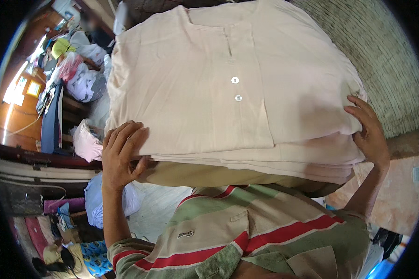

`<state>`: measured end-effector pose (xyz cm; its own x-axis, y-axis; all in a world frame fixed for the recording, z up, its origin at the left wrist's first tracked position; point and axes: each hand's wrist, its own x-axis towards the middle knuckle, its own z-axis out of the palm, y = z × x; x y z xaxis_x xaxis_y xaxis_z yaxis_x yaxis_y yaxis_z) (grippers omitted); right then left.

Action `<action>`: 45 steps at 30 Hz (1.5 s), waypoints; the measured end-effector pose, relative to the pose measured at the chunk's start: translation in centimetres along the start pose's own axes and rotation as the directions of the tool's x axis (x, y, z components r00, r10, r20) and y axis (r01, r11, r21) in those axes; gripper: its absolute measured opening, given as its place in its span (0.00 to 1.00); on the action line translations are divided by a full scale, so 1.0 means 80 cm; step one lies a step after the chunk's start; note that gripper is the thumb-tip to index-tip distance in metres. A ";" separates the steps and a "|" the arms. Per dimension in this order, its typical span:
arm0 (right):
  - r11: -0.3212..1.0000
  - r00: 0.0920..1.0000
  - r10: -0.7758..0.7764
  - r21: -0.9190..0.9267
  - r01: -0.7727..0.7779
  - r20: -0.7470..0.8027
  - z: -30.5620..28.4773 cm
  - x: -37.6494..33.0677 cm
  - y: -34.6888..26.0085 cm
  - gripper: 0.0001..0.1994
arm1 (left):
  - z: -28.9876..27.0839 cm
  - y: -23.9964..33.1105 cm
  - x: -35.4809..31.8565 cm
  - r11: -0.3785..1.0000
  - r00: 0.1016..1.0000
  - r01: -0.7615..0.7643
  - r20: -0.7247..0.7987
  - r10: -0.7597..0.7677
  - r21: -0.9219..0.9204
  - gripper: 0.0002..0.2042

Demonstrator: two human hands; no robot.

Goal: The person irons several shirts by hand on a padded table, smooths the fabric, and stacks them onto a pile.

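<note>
I am holding a stack of folded cream shirts in front of my chest, just above my striped polo. My left hand is clamping its grip on the stack's near left corner, fingers over the top shirt. My right hand is pressing flat, fingers apart, against the stack's right edge.

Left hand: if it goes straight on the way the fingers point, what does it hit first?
The left hand points up and right across the stack of folded cream shirts. It already rests on the stack's corner, so more of the top shirt, probably.
</note>
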<state>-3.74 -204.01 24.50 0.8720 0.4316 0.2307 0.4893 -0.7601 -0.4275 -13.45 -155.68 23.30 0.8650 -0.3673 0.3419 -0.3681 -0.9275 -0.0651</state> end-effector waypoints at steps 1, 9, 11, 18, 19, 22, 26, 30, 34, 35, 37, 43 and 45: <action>0.999 0.999 -0.027 -0.041 0.026 -0.025 0.002 0.000 0.003 0.22 | -0.001 0.000 -0.008 0.999 0.999 0.032 -0.017 -0.032 -0.003 0.24; 0.999 0.976 -0.043 -0.007 0.042 -0.213 -0.049 -0.016 0.003 0.13 | 0.010 -0.026 -0.037 0.987 0.982 0.090 -0.155 -0.111 -0.133 0.16; 0.998 0.999 0.039 -0.051 -0.039 -0.001 -0.057 -0.026 -0.008 0.13 | 0.008 -0.028 -0.040 0.973 0.982 0.095 -0.141 -0.127 -0.210 0.13; 0.901 0.906 -0.422 -0.132 0.414 -0.034 -0.058 0.114 -0.112 0.18 | -0.014 -0.092 0.014 0.705 0.834 0.368 -0.119 -0.538 -0.605 0.21; 0.868 0.872 -0.488 -0.135 0.478 -0.048 -0.031 0.152 -0.128 0.17 | -0.003 -0.117 0.031 0.704 0.801 0.385 -0.162 -0.576 -0.597 0.23; 0.759 0.763 -0.642 -0.198 0.620 -0.072 0.060 0.252 -0.174 0.17 | 0.041 -0.159 0.088 0.625 0.697 0.582 -0.076 -0.713 -0.520 0.19; 0.758 0.767 -0.633 -0.282 0.588 -0.101 0.169 0.351 -0.201 0.23 | 0.085 -0.169 0.101 0.724 0.697 0.589 -0.228 -0.680 -0.361 0.11; 0.909 0.962 -0.274 -0.332 0.254 -0.015 0.187 0.396 -0.161 0.27 | 0.053 -0.151 0.077 0.663 0.331 0.484 -0.582 -0.743 -0.572 0.11; 0.917 0.960 -0.213 -0.301 0.261 0.183 0.182 0.392 -0.175 0.27 | 0.083 -0.147 0.014 0.580 0.300 0.424 -0.497 -0.814 -0.695 0.08; 0.936 0.962 -0.256 -0.225 0.271 0.093 0.178 0.398 -0.172 0.26 | 0.093 -0.148 0.003 0.574 0.296 0.447 -0.493 -0.818 -0.686 0.08; 0.925 0.905 -0.381 -0.088 0.370 -0.188 0.164 0.387 -0.203 0.23 | 0.111 -0.148 -0.013 0.613 0.257 0.371 -0.557 -0.790 -0.698 0.06; 0.912 0.934 -0.332 0.297 0.282 0.135 0.180 0.368 -0.215 0.25 | 0.106 -0.086 -0.090 0.433 0.238 0.419 -0.364 -0.901 -0.798 0.10; 0.864 0.931 -0.317 0.349 0.363 -0.183 0.179 0.385 -0.225 0.24 | 0.137 -0.083 -0.149 0.452 0.180 0.478 -0.420 -0.890 -0.753 0.11</action>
<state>14.18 -170.07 26.81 0.6579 0.5539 0.5103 0.7363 -0.3306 -0.5905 -17.60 -145.93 9.38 0.3396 0.7883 0.5131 -0.0099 -0.5424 0.8400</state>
